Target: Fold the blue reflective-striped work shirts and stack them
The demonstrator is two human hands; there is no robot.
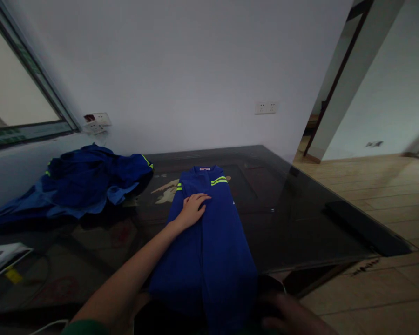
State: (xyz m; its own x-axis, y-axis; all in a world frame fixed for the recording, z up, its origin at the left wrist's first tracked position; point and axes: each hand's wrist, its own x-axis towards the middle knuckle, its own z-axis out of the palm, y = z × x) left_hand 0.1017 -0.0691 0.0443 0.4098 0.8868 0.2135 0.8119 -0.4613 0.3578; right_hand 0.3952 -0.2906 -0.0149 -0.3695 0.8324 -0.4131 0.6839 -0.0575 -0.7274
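A blue jacket [223, 232] with yellow-green stripes lies lengthwise on the dark table, folded narrow, its collar and label toward the wall. Its lower end hangs over the near edge toward me. My left hand [192, 209] rests flat on the upper part of the jacket, just below the collar, fingers stretched out to the right. Low at the right, my right hand [293, 314] is dark and smeared, beside the jacket's lower end; its fingers cannot be made out clearly.
A heap of blue clothes [87, 179] lies at the table's left, against the wall. A white device [3, 256] with a cable sits at the near left. Along the right edge of the glossy table [286, 223] lies a long black object [366, 228]. Wall sockets [266, 108] are behind.
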